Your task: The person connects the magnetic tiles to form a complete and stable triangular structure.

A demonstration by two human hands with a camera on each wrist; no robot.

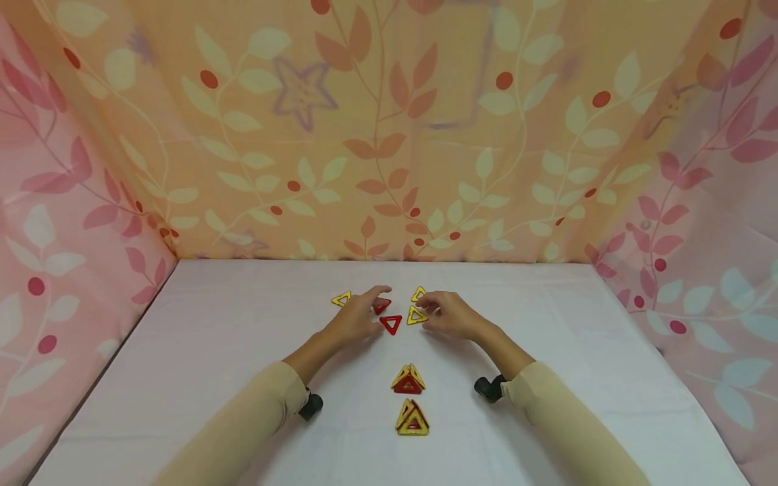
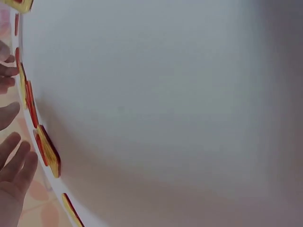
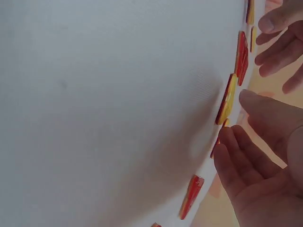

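Note:
My left hand [image 1: 358, 316] hovers by two red triangle frames, a nearer one [image 1: 391, 333] and a farther one [image 1: 381, 307] partly behind the fingers. Its thumb and fingers are spread apart with nothing between them. A yellow triangle frame [image 1: 336, 300] lies beyond the back of this hand. Across from it, my right hand [image 1: 452, 316] has its fingers loosely bent, fingertips right at a yellow triangle frame [image 1: 410, 320]. Another yellow triangle frame [image 1: 416, 294] lies just behind, partly covered by the fingers. In the right wrist view, the thumb [image 3: 265, 111] stands apart from the fingers.
Two small pyramids of red and yellow triangles, a farther one [image 1: 408, 385] and a nearer one [image 1: 413, 430], stand between the forearms on the white-covered table [image 1: 200, 378]. Patterned curtains [image 1: 377, 169] border the back and sides. Dark wrist cameras [image 1: 311, 407] sit below the sleeves.

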